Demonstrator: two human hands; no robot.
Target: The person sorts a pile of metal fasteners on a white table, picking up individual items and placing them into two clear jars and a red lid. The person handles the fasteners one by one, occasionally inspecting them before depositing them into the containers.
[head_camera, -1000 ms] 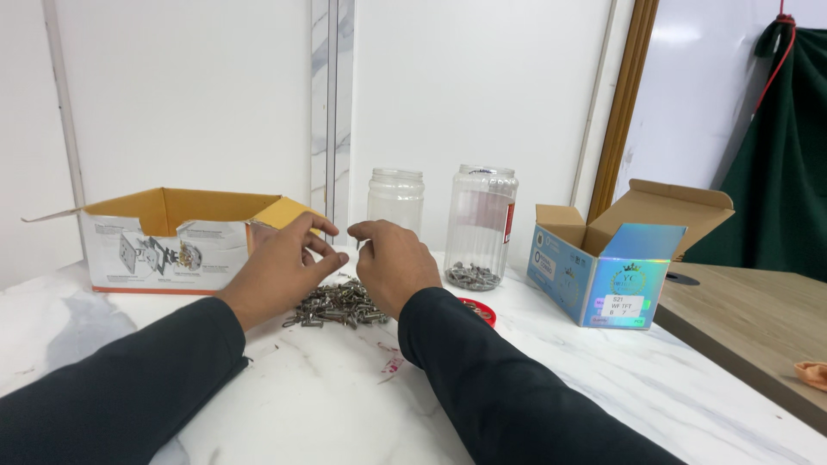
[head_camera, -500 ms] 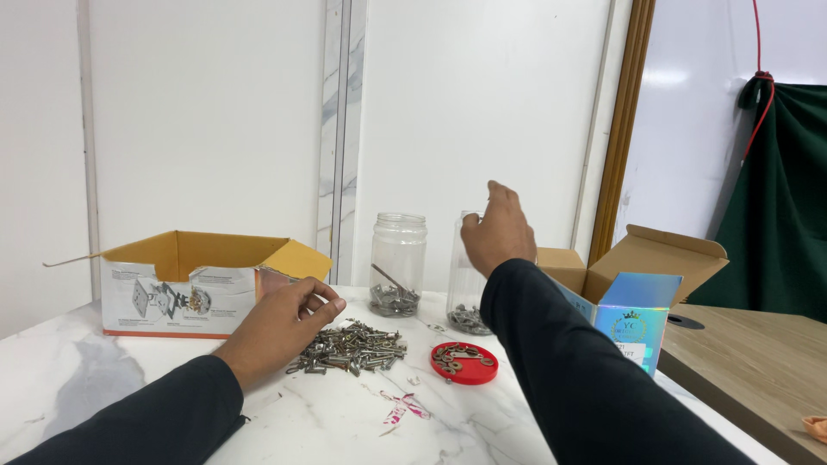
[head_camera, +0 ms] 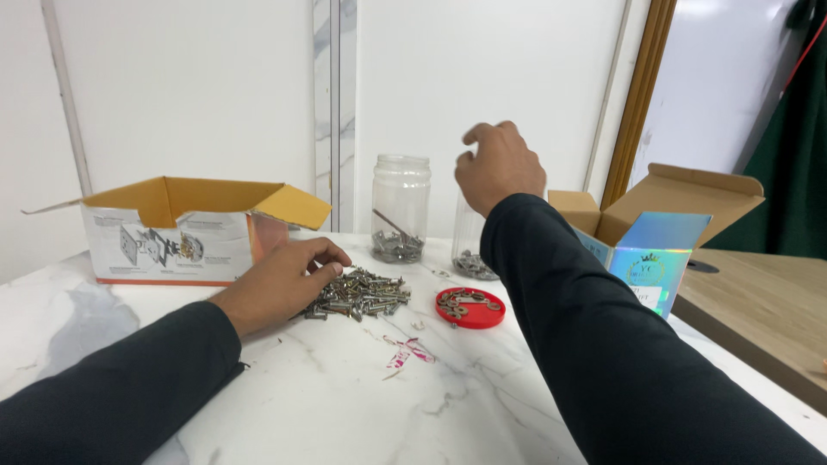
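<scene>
A heap of metal screws (head_camera: 362,294) lies on the white marble table (head_camera: 345,396). My left hand (head_camera: 284,280) rests on the heap's left side, fingers curled onto the screws. My right hand (head_camera: 498,165) is raised above the right clear jar (head_camera: 468,250), fingers bunched and pointing down; whether it holds a screw cannot be seen. That jar has screws at its bottom and is partly hidden by my arm. The left clear jar (head_camera: 400,209) also holds a few screws. A red lid (head_camera: 470,307) with several metal pieces lies beside the heap.
An open cardboard box (head_camera: 185,231) stands at the back left. A smaller open box with a shiny blue front (head_camera: 656,245) stands at the right. A pink scrap (head_camera: 405,351) lies on the marble. A wooden table (head_camera: 758,301) adjoins on the right.
My right hand has left the heap and risen over the right jar. My left hand has come down onto the screws.
</scene>
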